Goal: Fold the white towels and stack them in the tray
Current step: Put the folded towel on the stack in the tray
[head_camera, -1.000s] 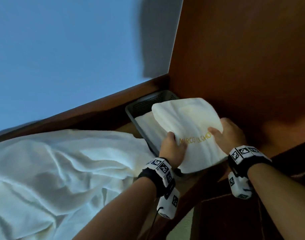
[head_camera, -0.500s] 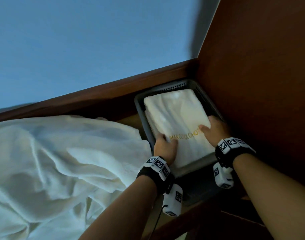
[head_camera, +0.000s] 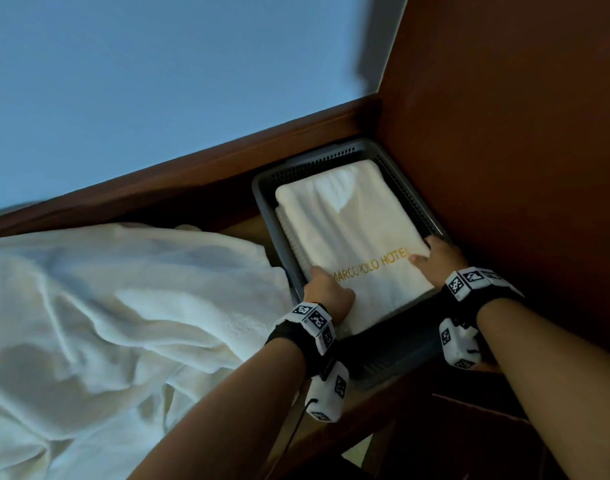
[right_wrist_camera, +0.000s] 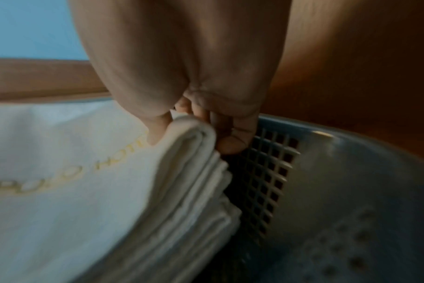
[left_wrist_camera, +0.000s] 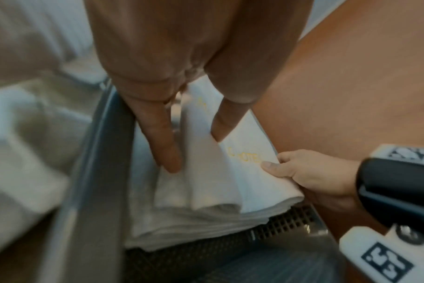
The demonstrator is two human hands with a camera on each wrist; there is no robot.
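Observation:
A folded white towel [head_camera: 355, 237] with gold hotel lettering lies on top of other folded towels inside the grey mesh tray [head_camera: 331, 155]. My left hand [head_camera: 322, 282] pinches its near left edge, thumb on top and fingers down between towel and tray wall. In the left wrist view the left hand [left_wrist_camera: 194, 151] holds a fold of the towel [left_wrist_camera: 211, 181] beside the tray rim [left_wrist_camera: 97, 172]. My right hand [head_camera: 431, 252] grips the near right edge. In the right wrist view the right hand [right_wrist_camera: 194, 137] has its thumb on the towel [right_wrist_camera: 73, 191] and its fingers curled under it by the tray wall [right_wrist_camera: 351, 172].
A big crumpled pile of unfolded white towels [head_camera: 106, 323] fills the surface to the left of the tray. A wooden side panel [head_camera: 504, 168] stands close against the tray's right side. A wooden ledge [head_camera: 158, 192] and a blue wall run behind.
The folded towel, held above the tray's near edge a second ago, has come down into the tray onto the stack. Both hands followed it down and still hold its near edge.

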